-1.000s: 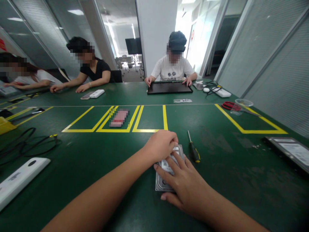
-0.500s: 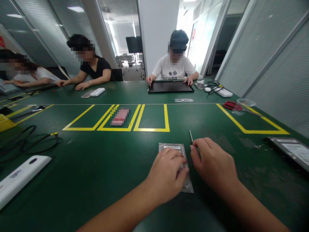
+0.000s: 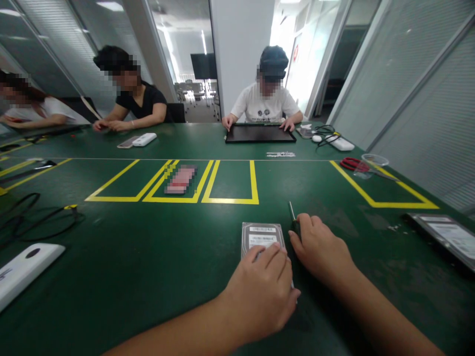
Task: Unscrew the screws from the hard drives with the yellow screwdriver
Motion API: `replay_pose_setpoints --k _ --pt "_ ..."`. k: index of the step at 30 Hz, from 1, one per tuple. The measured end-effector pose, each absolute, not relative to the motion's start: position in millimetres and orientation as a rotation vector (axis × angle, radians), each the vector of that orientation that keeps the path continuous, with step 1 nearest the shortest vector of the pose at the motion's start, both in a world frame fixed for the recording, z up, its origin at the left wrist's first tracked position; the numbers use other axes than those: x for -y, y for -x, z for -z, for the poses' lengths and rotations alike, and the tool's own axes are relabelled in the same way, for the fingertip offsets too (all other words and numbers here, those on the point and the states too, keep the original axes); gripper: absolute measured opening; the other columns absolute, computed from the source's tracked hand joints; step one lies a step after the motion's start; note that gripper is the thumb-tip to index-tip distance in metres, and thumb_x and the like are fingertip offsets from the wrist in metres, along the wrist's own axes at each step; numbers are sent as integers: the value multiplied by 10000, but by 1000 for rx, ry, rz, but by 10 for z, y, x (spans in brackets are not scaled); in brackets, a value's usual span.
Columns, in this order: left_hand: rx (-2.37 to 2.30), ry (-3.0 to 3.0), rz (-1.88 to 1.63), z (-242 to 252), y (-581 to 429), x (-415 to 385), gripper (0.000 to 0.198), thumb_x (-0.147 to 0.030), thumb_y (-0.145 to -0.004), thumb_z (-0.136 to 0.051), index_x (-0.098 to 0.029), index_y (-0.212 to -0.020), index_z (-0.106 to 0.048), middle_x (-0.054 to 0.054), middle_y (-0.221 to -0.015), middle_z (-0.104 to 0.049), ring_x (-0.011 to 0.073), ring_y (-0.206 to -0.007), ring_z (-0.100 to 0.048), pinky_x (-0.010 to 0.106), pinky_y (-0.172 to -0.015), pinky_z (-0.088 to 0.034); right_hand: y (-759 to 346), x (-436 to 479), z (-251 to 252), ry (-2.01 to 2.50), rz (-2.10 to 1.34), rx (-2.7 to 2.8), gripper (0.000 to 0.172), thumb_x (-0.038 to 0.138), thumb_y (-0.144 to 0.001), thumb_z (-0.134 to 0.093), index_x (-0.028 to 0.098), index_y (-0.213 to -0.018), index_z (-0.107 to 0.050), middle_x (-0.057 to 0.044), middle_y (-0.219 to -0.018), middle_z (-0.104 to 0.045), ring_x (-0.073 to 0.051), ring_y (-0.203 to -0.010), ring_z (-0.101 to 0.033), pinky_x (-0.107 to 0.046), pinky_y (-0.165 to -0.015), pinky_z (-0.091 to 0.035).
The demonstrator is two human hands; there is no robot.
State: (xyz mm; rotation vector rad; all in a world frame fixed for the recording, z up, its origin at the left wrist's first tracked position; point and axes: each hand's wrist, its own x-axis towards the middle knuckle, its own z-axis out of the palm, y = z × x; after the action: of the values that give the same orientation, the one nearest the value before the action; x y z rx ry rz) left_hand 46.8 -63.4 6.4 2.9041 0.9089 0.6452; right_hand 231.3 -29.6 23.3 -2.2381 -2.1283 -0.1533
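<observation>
A silver hard drive (image 3: 261, 236) lies flat on the green table (image 3: 148, 257) in front of me, label up. My left hand (image 3: 261, 291) rests on its near half, fingers stretched flat over it. Just to its right, my right hand (image 3: 321, 247) is curled over the handle of a screwdriver (image 3: 291, 212), whose metal shaft sticks out beyond my fingers toward the far side.
Yellow tape boxes (image 3: 174, 183) mark the table's middle. A second drive (image 3: 443, 232) lies at the right, a white device (image 3: 22, 269) and black cable (image 3: 33, 217) at the left. Three people sit across; one holds a black tray (image 3: 260, 133). Red scissors (image 3: 354, 163) lie far right.
My left hand moved from the drive's far end to its near half. My right hand left the drive and closed over the screwdriver. The drive's label is uncovered.
</observation>
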Motion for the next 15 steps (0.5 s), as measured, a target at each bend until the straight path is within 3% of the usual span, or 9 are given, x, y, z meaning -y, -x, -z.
replay_pose_setpoints --k 8,12,15 --pt "-1002 -3044 -543 13 -520 759 720 -591 -959 -511 -39 -1422 -519 216 -1486 -512 366 -1409 -425 518 -1130 -373 -2319 263 -216 2242 97 2101 145 277 -1000 -415 180 -1079 -487 -92 -977 -661 -261 -892 -691 -304 -598 -377" --pt "-1002 -3106 -506 -12 -505 756 683 -553 -997 -470 -32 -1438 -499 203 -1498 -500 361 -1419 -408 501 -1126 -369 -2438 211 -196 2053 240 1906 237 310 -987 -437 165 -1157 -513 -129 -1053 -657 -255 -884 -669 -331 -659 -442" --pt "-1003 -3123 -491 -30 -503 761 663 -537 -1013 -443 -33 -1442 -495 196 -1499 -499 359 -1417 -405 495 -1127 -360 -2551 157 -201 1796 233 1711 313 395 -937 -517 152 -1129 -560 -129 -990 -664 -266 -886 -653 -373 -747 -492"
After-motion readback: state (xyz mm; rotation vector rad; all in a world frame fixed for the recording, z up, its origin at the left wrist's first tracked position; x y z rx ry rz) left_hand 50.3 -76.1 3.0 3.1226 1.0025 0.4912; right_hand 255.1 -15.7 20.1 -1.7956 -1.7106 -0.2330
